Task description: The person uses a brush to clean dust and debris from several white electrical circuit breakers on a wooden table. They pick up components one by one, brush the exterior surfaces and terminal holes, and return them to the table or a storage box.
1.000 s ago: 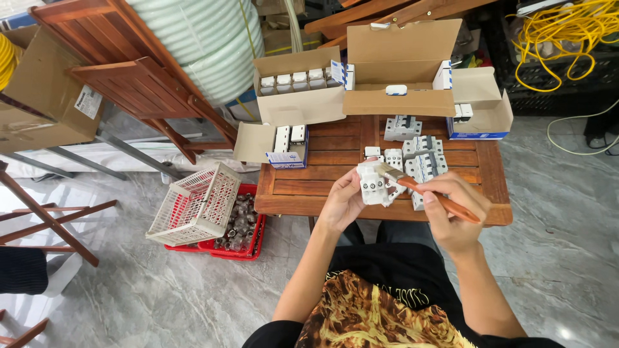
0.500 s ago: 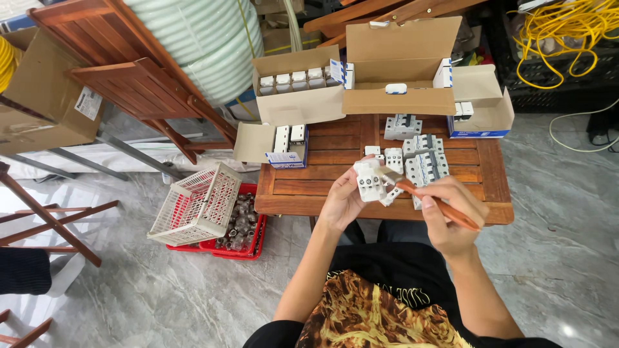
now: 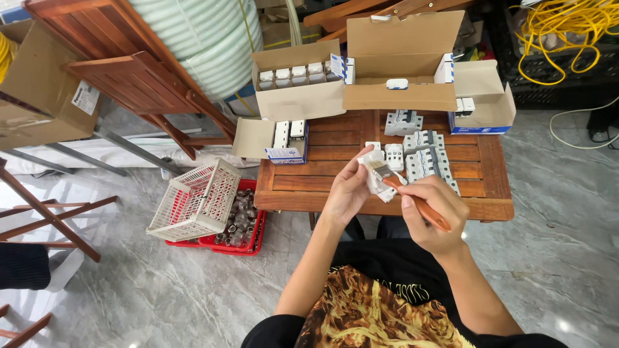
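Note:
My left hand holds a small white breaker-like electrical part above the near edge of a low wooden slatted table. My right hand grips a small paintbrush with an orange-brown handle, and its bristles rest on the white part. More grey-white parts lie on the table just beyond my hands.
Open cardboard boxes holding white parts stand along the table's far edge, with a smaller one at its left. On the grey floor to the left, a white plastic basket leans over a red tray of metal pieces. Wooden folding frames stand behind.
My hands have shifted slightly; the brush has moved across the white part, which has turned a little in my left hand.

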